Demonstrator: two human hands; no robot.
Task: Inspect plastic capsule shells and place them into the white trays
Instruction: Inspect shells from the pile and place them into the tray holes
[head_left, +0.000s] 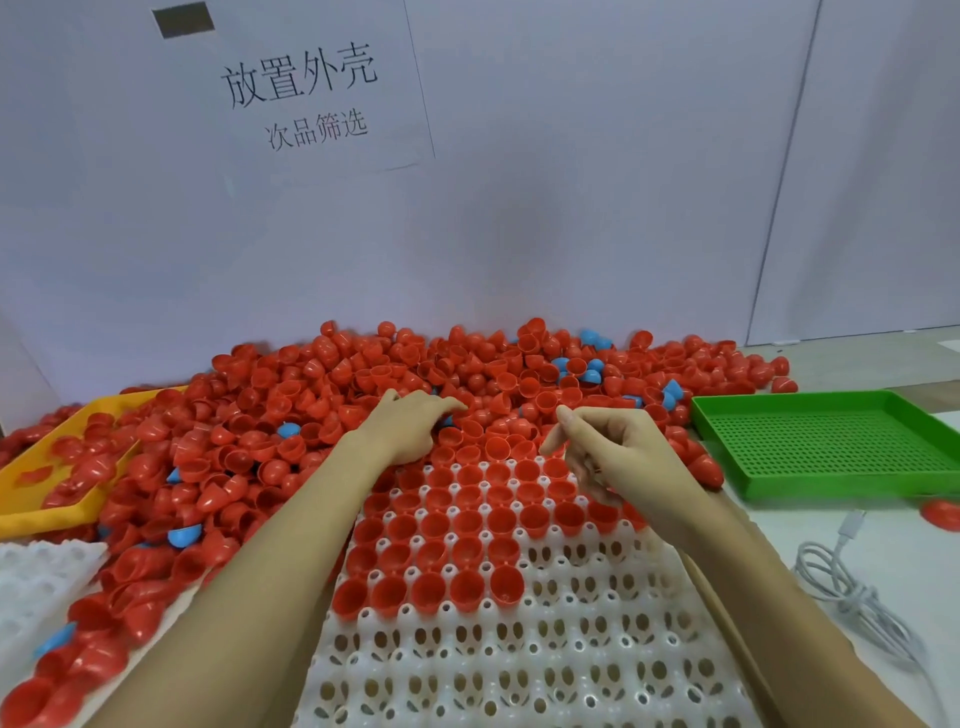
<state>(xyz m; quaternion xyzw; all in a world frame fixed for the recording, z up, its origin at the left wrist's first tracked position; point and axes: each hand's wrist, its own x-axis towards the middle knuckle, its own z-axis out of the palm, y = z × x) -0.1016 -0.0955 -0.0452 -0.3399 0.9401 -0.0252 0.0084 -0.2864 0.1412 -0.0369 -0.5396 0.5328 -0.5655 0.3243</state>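
A big heap of red capsule shells (363, 384), with a few blue ones (288, 430) mixed in, covers the table's far half. A white tray (519, 670) with round sockets lies in front of me; its far rows hold red shells (467, 525), open side up. My left hand (410, 431) lies palm down on the heap just beyond the tray, fingers stretched onto the shells. My right hand (608, 452) hovers above the tray's far right corner, fingers loosely bent, nothing visibly in it.
A yellow tray (31, 514) with red shells sits at the left. A green perforated tray (831, 447) stands at the right. Another white tray (36, 577) pokes in at the lower left. A white cable (852, 587) coils at the right. A wall with a paper sign (301, 93) stands behind.
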